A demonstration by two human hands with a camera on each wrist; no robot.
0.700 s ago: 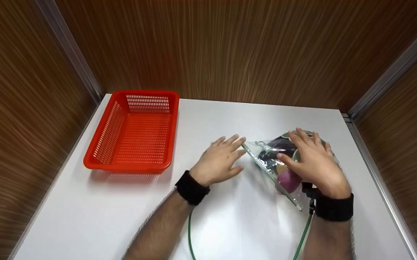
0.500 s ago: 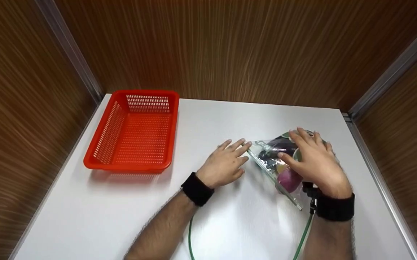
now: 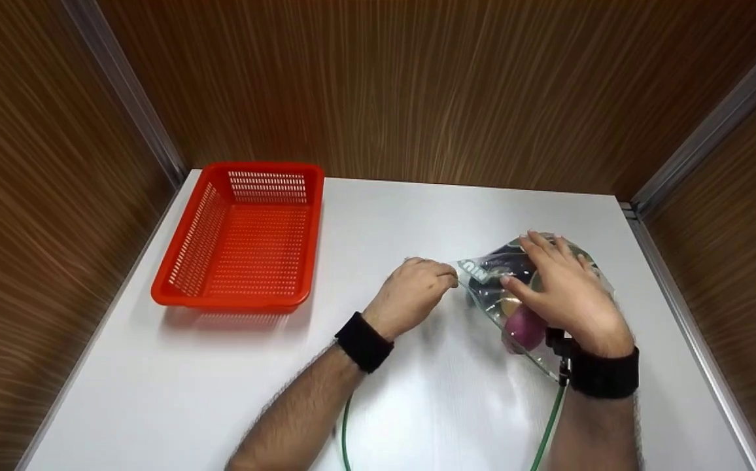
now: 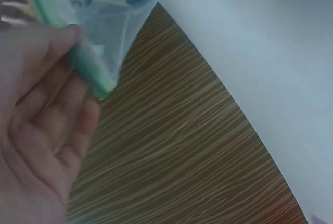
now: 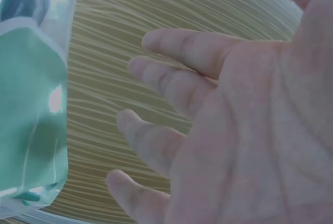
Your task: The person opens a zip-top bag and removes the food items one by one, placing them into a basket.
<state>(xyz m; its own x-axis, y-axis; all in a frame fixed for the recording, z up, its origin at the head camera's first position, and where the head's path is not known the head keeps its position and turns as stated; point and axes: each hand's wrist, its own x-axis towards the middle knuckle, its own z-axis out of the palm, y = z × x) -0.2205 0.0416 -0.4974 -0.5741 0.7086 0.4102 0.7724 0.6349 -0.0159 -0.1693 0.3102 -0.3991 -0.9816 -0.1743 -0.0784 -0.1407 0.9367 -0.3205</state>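
Note:
A clear zip bag [image 3: 476, 269] with a green-edged mouth and pale printing lies at the right of the table. Through its plastic show a purple rounded thing [image 3: 524, 327], a yellowish one and something dark; their kinds I cannot tell. My left hand [image 3: 411, 294] pinches the far corner of the bag's mouth. In the left wrist view thumb and fingers hold the green zip strip [image 4: 89, 70]. Above the bag my right hand [image 3: 567, 294] is spread with straight fingers. The right wrist view shows a gap between its fingertips and the bag [image 5: 31, 109].
A red perforated basket [image 3: 312, 261] stands at the left of the white table [image 3: 384, 209]. Wood-grain panels [image 3: 378, 85] enclose the back and both sides. A green cable [image 3: 548, 425] runs from the right wrist strap, and green cable also shows beside the left forearm.
My left hand has moved slightly right, and its fingers have curled onto the corner of the bag's mouth. The bag's mouth edge has shifted a little right. My right hand stays nearly still.

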